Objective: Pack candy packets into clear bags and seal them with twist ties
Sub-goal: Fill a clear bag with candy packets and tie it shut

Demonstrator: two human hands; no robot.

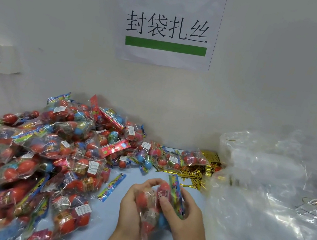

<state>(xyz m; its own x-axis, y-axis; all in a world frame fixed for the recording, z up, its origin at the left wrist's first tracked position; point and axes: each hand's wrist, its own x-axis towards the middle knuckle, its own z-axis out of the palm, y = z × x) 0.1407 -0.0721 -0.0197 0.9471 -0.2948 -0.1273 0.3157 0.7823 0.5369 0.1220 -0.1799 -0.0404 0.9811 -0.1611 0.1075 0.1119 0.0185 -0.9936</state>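
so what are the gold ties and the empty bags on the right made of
Gold twist ties: likely metallic foil over wire, given the mirror-bright shine and thin straight strips; no wire core is visible. Empty clear bags: thin glossy plastic film, see-through, crinkled, with white glare streaks.

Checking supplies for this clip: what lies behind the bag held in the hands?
Behind the held bag, gold twist ties lie scattered on the blue table, some under loose candy packets. The clear bags cover the ties' right end.
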